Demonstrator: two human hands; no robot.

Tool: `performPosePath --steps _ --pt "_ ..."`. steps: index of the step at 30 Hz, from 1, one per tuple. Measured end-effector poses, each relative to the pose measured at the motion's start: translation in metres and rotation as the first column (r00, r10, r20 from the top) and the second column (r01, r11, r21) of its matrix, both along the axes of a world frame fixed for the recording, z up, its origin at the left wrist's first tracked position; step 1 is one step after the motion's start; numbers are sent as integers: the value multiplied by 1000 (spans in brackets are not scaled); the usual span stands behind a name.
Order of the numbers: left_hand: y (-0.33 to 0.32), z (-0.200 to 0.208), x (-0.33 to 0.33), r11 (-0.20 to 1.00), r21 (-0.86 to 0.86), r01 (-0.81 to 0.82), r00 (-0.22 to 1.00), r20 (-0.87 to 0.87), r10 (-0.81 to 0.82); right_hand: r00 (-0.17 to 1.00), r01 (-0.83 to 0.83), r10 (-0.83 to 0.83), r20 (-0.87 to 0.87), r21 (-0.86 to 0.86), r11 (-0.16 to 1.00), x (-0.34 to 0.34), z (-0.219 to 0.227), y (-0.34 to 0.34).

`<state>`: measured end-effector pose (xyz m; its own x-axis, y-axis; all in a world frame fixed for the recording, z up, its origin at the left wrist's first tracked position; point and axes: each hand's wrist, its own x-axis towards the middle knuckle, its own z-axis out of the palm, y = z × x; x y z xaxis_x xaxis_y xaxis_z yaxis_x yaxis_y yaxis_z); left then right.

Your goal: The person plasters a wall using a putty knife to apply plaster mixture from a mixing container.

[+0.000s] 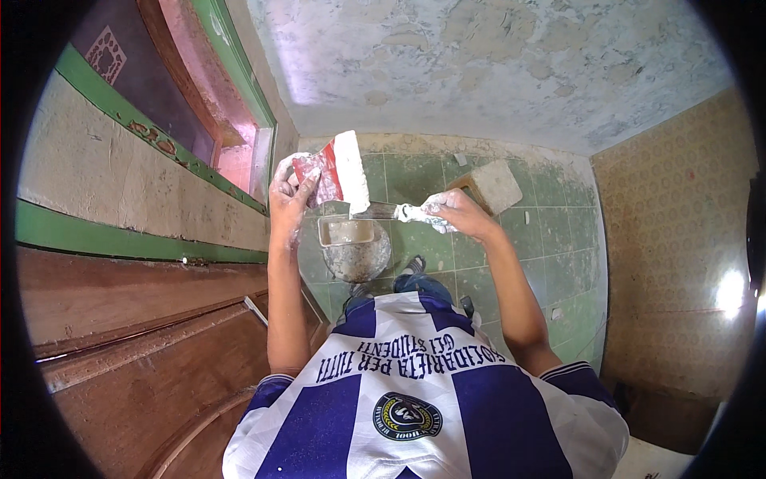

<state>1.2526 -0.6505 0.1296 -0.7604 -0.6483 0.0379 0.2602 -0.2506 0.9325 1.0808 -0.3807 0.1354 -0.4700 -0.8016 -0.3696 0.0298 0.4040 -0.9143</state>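
Note:
My left hand is closed on a wide red plaster spreader, whose far edge carries a thick band of white filler. The fingers are smeared with white. From the right, my right hand grips a putty knife by its white-coated handle. Its blade points left and reaches the lower end of the filler band; whether it touches cannot be told. Below both tools, a rectangular tub rests on a round, plaster-spattered support.
Patchy grey-white plaster covers the far wall. A whitish block-like box sits on the green tiled floor. On the left are a green-framed window and brown wooden furniture. A brown patterned panel stands at the right.

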Motion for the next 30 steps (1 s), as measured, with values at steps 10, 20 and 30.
performPosePath --steps 10,20,30 --pt "-6 1 5 988 148 40 999 12 -42 988 -153 153 -5 -18 988 -8 2 -8" --pt "-2 7 4 989 133 67 998 4 -68 991 -132 132 34 -12 991 -17 8 -13" --pt "8 18 8 971 -99 219 976 5 -219 995 -82 73 -71 -131 988 -43 15 -18"
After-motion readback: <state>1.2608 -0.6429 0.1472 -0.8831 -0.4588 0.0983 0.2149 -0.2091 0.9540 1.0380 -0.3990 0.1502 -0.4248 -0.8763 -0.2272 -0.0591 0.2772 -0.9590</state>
